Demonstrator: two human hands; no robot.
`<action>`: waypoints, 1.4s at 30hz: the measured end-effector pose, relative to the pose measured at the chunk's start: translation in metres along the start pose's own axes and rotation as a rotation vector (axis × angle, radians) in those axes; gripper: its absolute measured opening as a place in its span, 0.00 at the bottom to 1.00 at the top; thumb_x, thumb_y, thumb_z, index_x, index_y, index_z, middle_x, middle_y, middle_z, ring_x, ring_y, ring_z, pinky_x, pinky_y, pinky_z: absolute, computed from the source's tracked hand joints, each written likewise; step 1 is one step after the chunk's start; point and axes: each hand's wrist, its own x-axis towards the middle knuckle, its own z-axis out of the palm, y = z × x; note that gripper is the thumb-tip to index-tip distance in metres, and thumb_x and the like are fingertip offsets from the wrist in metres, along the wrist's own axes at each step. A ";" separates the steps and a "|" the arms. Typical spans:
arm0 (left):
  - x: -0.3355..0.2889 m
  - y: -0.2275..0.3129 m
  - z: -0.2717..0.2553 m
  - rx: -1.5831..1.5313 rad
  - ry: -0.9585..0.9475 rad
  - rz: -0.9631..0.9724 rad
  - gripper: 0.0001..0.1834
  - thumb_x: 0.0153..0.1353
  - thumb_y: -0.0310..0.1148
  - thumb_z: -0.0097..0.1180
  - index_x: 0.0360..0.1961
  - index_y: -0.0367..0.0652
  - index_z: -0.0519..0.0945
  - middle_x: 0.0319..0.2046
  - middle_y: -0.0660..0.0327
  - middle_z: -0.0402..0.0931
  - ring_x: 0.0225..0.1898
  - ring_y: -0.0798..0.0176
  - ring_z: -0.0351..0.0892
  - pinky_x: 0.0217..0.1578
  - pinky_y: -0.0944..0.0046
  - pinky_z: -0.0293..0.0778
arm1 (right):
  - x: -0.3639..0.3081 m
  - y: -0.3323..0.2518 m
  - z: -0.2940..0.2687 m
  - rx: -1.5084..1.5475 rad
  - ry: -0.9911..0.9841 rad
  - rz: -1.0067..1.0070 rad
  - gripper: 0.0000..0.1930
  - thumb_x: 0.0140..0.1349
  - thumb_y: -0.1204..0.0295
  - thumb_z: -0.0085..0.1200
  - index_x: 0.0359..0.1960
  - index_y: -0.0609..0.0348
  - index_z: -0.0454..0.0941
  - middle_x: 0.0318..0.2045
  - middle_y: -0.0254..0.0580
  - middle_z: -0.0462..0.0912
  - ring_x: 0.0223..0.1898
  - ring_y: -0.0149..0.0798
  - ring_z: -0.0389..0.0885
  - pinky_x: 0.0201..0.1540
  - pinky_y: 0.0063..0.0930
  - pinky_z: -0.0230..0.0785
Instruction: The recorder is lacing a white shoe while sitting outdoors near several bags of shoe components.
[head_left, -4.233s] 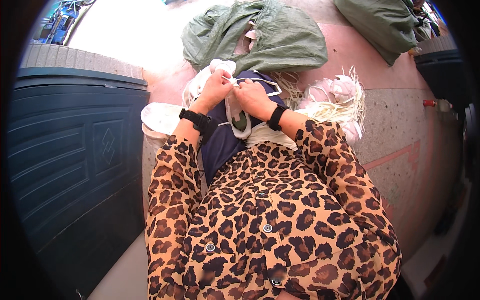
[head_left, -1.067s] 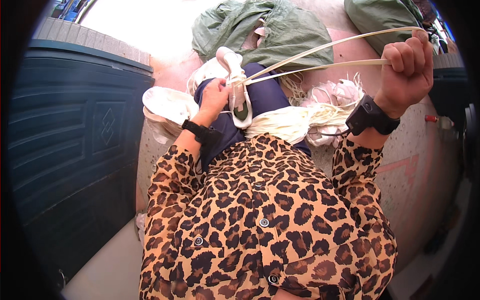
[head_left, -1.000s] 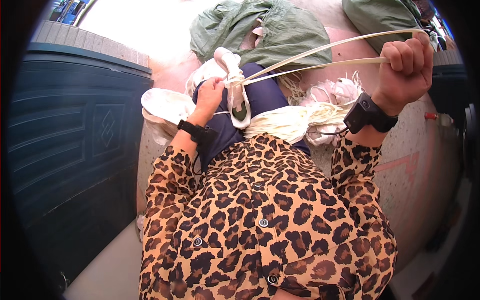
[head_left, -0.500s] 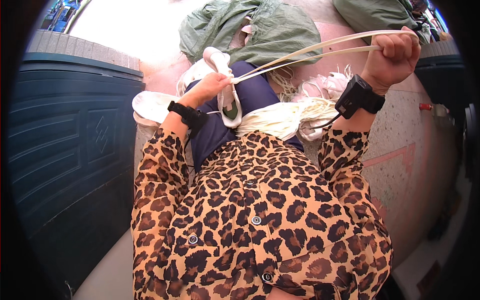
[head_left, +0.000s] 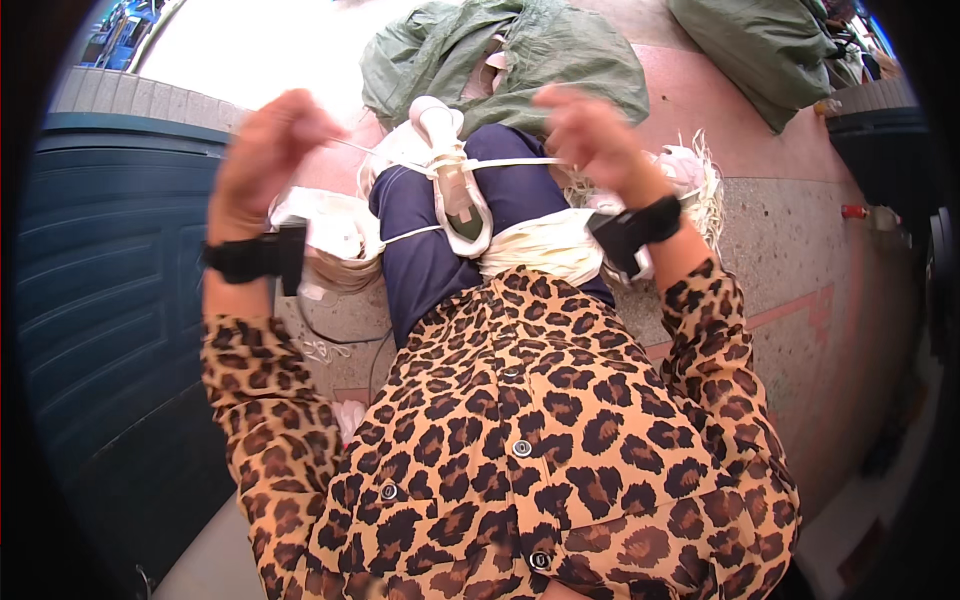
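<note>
Left fingers: in the left hand, fingertips appear pressed together on one end of the white shoelace; grip detail is blurred.
Right fingers: in the right hand, the other end appears pinched low, near the thumb; also blurred.
Lace line: both ends are drawn outward to opposite sides, presumably so that tension is shared across the shoe.
Shoe: the white shoe is laid lengthwise between the thighs, untouched by either hand; it is probably steadied by the legs, leaving both hands free.
Lap: a pale bundle is draped over the right thigh of the navy trousers, likely for easy reach.
Left floor: white footwear is heaped beside the knee.
Beyond knees: a green sack is set down, pale contents glimpsed through its opening.
</note>
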 end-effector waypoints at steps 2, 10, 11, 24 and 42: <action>-0.011 0.040 -0.039 -0.234 0.027 0.133 0.12 0.64 0.33 0.41 0.25 0.42 0.71 0.17 0.66 0.64 0.25 0.67 0.67 0.42 0.61 0.69 | 0.019 0.068 0.006 0.097 -0.055 0.588 0.05 0.57 0.68 0.49 0.25 0.50 0.70 0.12 0.21 0.57 0.10 0.19 0.50 0.11 0.15 0.40; -0.067 0.011 -0.084 -0.082 0.665 0.093 0.09 0.62 0.32 0.44 0.36 0.36 0.71 0.16 0.70 0.57 0.18 0.74 0.55 0.21 0.74 0.55 | 0.038 0.166 0.047 -0.115 0.195 0.794 0.05 0.62 0.68 0.40 0.31 0.53 0.60 0.19 0.30 0.61 0.13 0.23 0.53 0.12 0.18 0.44; -0.062 -0.013 -0.075 0.030 0.728 -0.009 0.10 0.61 0.30 0.45 0.38 0.34 0.71 0.16 0.71 0.56 0.18 0.76 0.54 0.19 0.76 0.53 | 0.041 0.171 0.047 -0.109 0.205 0.794 0.05 0.62 0.68 0.40 0.31 0.53 0.60 0.19 0.30 0.61 0.13 0.23 0.53 0.12 0.18 0.44; 0.007 -0.174 0.065 0.989 0.329 -0.055 0.09 0.53 0.33 0.49 0.31 0.40 0.78 0.20 0.51 0.76 0.23 0.55 0.77 0.26 0.60 0.72 | 0.024 0.147 0.052 -0.236 0.196 0.764 0.09 0.60 0.63 0.41 0.26 0.51 0.65 0.16 0.27 0.60 0.12 0.23 0.51 0.14 0.19 0.45; 0.029 -0.159 0.060 1.151 0.051 -0.175 0.11 0.50 0.32 0.47 0.25 0.36 0.78 0.24 0.44 0.75 0.29 0.45 0.76 0.33 0.51 0.71 | 0.011 0.152 0.032 -0.836 0.086 0.275 0.16 0.56 0.65 0.44 0.30 0.70 0.76 0.30 0.59 0.77 0.33 0.55 0.77 0.39 0.41 0.66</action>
